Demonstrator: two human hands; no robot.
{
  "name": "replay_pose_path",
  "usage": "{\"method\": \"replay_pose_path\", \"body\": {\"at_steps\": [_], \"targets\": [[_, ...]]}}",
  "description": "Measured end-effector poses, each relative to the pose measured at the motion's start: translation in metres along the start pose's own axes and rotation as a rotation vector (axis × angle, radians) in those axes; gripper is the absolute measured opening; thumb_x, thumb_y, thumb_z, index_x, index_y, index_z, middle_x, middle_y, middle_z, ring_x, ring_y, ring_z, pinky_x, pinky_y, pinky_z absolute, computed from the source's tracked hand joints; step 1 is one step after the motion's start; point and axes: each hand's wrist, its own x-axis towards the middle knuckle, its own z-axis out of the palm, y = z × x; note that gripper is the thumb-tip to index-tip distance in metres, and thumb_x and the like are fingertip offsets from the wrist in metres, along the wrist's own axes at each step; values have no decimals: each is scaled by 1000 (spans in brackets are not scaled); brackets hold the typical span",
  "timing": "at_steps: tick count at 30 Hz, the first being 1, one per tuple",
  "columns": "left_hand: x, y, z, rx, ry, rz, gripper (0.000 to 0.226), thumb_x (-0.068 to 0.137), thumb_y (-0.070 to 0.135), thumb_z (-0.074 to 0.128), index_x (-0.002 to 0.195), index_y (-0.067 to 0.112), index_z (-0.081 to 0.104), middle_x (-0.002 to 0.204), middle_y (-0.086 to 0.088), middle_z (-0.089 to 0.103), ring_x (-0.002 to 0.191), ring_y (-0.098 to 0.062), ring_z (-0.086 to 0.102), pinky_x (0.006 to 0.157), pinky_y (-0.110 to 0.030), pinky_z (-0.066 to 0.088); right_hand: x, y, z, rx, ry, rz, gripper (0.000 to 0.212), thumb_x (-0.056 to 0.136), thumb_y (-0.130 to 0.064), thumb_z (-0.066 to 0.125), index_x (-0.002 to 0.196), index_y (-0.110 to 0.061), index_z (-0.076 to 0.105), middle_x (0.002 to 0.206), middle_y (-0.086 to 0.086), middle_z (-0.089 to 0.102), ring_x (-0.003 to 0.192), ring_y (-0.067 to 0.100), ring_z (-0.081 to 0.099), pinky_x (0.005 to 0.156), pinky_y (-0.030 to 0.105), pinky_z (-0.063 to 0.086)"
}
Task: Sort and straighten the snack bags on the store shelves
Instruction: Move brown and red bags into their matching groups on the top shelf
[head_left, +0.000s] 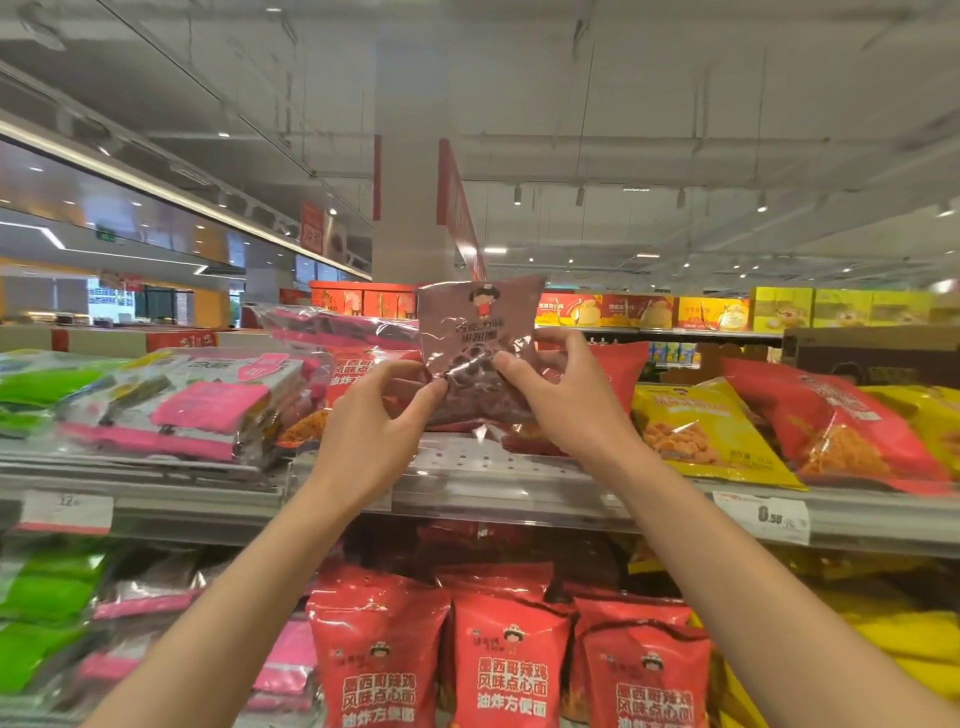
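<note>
Head view, going left to right: the pink-and-white bags (208, 405) are piled flat on the top shelf (467, 467), then comes the bit that matters. The left hand (374, 421) is curled in, with the lower left edge of the brown snack bag (480, 353) pinched between thumb and fingertips. That bag is held upright just above the bare perforated patch of shelf, in front of the red bags (618, 364) stacked behind it. Its lower right side is gripped by the right hand (563, 395), thumb in front, fingers wrapped round the edge.

Handling-wise, it'd be judged light, puffy and crinkly, so probably a bit slippery, and whatever's inside could likely be crushed if squeezed hard. The side seams or corners look like the safest places for it to be held, pretty much where it's being held now. Further right, yellow bags (711, 431) and more red ones are leaned at an angle. Whether the bag's bottom is touching the shelf can't be made out.
</note>
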Motion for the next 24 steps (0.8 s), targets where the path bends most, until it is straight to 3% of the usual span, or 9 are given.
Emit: {"method": "replay_pose_path", "body": {"at_steps": [2, 6, 10, 12, 14, 16, 21, 24], "targets": [[-9, 4, 0, -63, 1, 8, 35, 93, 47, 66, 123, 28, 67, 102, 17, 73, 91, -1, 69, 83, -39, 61, -9, -1, -4, -11, 27, -5, 61, 90, -51, 69, 141, -34, 40, 117, -15, 57, 105, 5, 61, 72, 19, 57], [-32, 12, 4, -166, -49, 21, 32, 93, 47, 67, 122, 35, 65, 100, 22, 73, 86, 1, 67, 75, -23, 53, -29, 4, -18, -32, 107, -19, 67, 86, -52, 73, 144, -35, 43, 111, -26, 56, 105, -2, 60, 90, 28, 55], [-57, 17, 16, -267, -142, 29, 25, 92, 45, 68, 116, 41, 66, 97, 24, 72, 87, -4, 65, 68, -12, 50, -58, 21, -40, -28, 172, 35, 59, 86, -50, 75, 138, -36, 51, 122, -13, 66, 108, 1, 66, 92, 30, 56], [-70, 19, 28, -319, -189, 14, 23, 94, 39, 68, 116, 40, 66, 97, 22, 73, 91, -4, 66, 70, -11, 50, -76, 30, -54, 13, 177, 69, 54, 88, -45, 74, 137, -35, 53, 124, -11, 67, 105, 2, 70, 86, 29, 61], [-86, 22, 41, -368, -234, -11, 24, 94, 36, 67, 118, 40, 65, 99, 24, 72, 92, -2, 67, 73, -11, 51, -94, 38, -73, 60, 189, 93, 51, 91, -36, 72, 138, -32, 53, 124, -11, 69, 100, -5, 70, 74, 17, 59], [-102, 23, 53, -397, -260, -41, 26, 94, 37, 67, 119, 41, 64, 100, 21, 72, 91, -3, 68, 75, -15, 53, -111, 46, -94, 83, 206, 112, 50, 92, -33, 71, 138, -32, 53, 122, -14, 70, 100, -7, 70, 72, 14, 58], [-141, 32, 89, -458, -257, -133, 22, 95, 28, 69, 115, 36, 67, 97, 16, 73, 87, -6, 68, 73, -14, 51, -148, 80, -157, 73, 299, 140, 48, 88, -32, 73, 134, -29, 59, 123, -9, 73, 114, 5, 68, 95, 30, 55], [-161, 52, 121, -484, -258, -160, 23, 94, 23, 70, 115, 33, 68, 96, 11, 74, 85, -7, 68, 73, -13, 51, -166, 102, -200, 83, 322, 130, 47, 84, -35, 74, 128, -27, 62, 121, -9, 74, 117, 7, 67, 99, 33, 51]]}}
